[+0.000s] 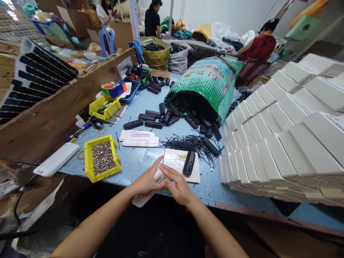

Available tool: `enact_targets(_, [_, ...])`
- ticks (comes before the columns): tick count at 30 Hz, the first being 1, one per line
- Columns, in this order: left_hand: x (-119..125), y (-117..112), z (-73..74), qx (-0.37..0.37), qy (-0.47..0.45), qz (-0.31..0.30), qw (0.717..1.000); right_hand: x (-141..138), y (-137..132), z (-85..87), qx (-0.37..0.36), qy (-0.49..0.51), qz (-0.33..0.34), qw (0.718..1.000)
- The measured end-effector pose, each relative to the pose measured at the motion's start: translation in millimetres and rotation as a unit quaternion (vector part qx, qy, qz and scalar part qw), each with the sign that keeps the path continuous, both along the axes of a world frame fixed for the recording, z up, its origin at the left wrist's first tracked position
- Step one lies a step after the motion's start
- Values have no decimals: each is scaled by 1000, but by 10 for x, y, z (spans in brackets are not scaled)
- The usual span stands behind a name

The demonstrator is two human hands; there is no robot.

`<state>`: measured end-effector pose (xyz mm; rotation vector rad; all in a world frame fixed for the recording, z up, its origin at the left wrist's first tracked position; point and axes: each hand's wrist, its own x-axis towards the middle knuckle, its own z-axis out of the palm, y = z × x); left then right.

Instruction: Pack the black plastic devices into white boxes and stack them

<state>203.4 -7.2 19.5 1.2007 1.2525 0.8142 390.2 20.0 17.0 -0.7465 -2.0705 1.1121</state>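
Note:
At the table's front edge my left hand (147,182) is closed around a small white carton (159,177) with print on it. My right hand (177,183) presses against the carton's other side, fingers bent over its top. A white flap (143,200) sticks out below my left hand. Just beyond my hands, a black oblong device (189,163) lies on a white sheet (195,175). Behind it is a heap of thin black cable ties (185,142). Flat, unfolded white cartons (139,138) lie to the left.
White boxes (268,157) are stacked high on the right. A green woven sack (204,79) spills black devices (153,124). Small metal parts fill a yellow bin (87,157); another yellow bin (116,104) stands behind. A wooden board (67,93) borders the left. Other people sit farther back.

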Motion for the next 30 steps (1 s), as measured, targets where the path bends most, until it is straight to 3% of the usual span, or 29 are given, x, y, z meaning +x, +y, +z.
enact_targets(3, [-147,-1,-137,-121,-170,110,972,465,353,-103,85,-188,-5,978])
enact_targets(6, [-281,46,-174,-172,-367,253,879,819,622,-124,131,-264,-17,955])
enact_targets(8, [-293,100,-143,-173,-421,354,817,826,639,-51,109,-199,-53,973])
enact_targets(10, [-218,146,-90,-179,-435,428,772,637,533,68,55,-35,-147,987])
enact_targets(12, [-80,161,-35,-199,-443,454,747,333,369,174,14,127,-225,966])
enact_targets(13, [-8,152,-15,-208,-447,452,743,175,288,207,17,163,-242,956])
enact_targets(15, [90,99,-3,-222,-450,411,762,-86,158,220,54,157,-248,954])
enact_targets(17, [75,8,-36,-210,-394,343,827,-228,83,174,71,136,-247,957])
enact_targets(19, [-52,-94,-108,-113,-228,322,912,-269,85,103,47,151,-223,962])
enact_targets(20, [-138,-140,-152,-35,-117,317,940,-273,128,69,29,150,-181,972])
enact_targets(22, [-297,-211,-238,104,88,276,951,-301,333,9,17,98,-48,994])
enact_targets(24, [-379,-248,-307,143,199,190,951,-413,704,-46,43,-30,13,999])
enact_targets(27, [-352,-245,-373,133,261,145,945,-773,1418,-150,112,-202,-83,969])
enact_targets(30, [-293,-204,-412,144,286,144,936,-1207,1987,-273,143,-236,-49,960])
